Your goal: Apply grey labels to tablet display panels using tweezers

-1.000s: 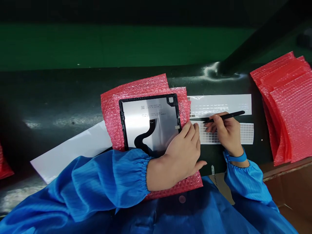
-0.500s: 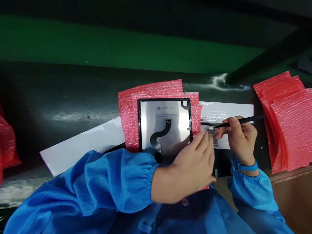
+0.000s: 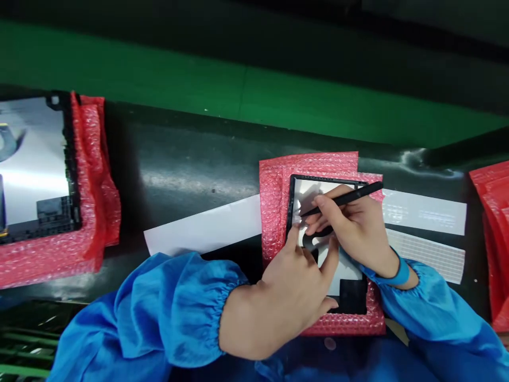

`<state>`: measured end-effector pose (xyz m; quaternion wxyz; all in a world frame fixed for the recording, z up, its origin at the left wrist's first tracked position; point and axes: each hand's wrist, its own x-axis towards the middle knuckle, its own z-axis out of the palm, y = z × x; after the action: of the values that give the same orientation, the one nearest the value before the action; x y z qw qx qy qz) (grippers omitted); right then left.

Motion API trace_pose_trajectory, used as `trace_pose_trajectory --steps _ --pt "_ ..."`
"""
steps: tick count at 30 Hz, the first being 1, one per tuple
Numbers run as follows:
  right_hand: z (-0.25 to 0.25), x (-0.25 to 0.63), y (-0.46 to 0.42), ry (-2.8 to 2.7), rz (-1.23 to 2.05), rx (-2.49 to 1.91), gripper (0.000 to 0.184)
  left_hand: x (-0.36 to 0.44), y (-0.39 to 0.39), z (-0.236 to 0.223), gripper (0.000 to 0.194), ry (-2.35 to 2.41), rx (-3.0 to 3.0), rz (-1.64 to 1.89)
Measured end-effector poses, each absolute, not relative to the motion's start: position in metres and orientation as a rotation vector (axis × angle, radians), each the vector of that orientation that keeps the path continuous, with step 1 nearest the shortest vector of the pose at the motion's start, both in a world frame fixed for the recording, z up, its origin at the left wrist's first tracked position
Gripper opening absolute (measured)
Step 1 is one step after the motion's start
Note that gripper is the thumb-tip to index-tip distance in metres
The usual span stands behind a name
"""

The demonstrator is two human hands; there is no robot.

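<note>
Red bubble-wrap pouches [image 3: 274, 212] lie stacked flat on the dark workbench [image 3: 191, 170], and a display panel [image 3: 345, 269] rests on top of them, silver back up in its black frame. Whether those pouches hold anything cannot be told. At the far left a second display panel [image 3: 32, 143] lies on red bubble wrap [image 3: 93, 159], cut off by the view's edge; at the far right stands a pile of red pouches [image 3: 495, 239], also partly cut off.

The panel at the hands has its long axis running away from the person, with a black square patch [image 3: 353, 296] at its near right corner. A dark curved ribbon cable [image 3: 309, 241] crosses its back, half covered by the hands.

The right hand [image 3: 361, 228] pinches a slim black pointed tool [image 3: 344, 198] between thumb and fingers. The tool slants, blunt end up and to the right, tip down and leftward at the panel's left side.

The left hand [image 3: 292, 286] is spread over the panel, palm down, one fingertip at the left edge just beside the tool's tip, the thumb held away from it.

To the right lie a white strip [image 3: 423, 212] and a gridded sheet [image 3: 429, 254]; another white strip [image 3: 207, 225] extends left of the pouches.
</note>
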<state>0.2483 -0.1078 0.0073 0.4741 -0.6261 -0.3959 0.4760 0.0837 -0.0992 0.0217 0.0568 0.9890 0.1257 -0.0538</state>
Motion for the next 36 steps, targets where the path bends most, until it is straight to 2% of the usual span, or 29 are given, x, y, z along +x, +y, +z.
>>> trace_pose_trajectory --steps 4,16,22,36 --pt "-0.003 0.246 -0.1 -0.964 1.176 -1.552 0.034 0.083 -0.1 0.02 0.093 0.371 2.984 -0.18" --pt "-0.006 0.246 -0.107 -0.982 1.124 -1.655 0.024 0.087 -0.097 0.025 0.068 0.375 2.952 -0.17" --pt "-0.006 0.245 -0.107 -0.996 1.129 -1.683 0.026 0.086 -0.092 0.027 0.056 0.349 2.927 -0.189" --pt "-0.009 0.246 -0.108 -1.036 1.148 -1.664 0.023 0.087 -0.083 0.026 0.044 0.315 2.843 -0.26"
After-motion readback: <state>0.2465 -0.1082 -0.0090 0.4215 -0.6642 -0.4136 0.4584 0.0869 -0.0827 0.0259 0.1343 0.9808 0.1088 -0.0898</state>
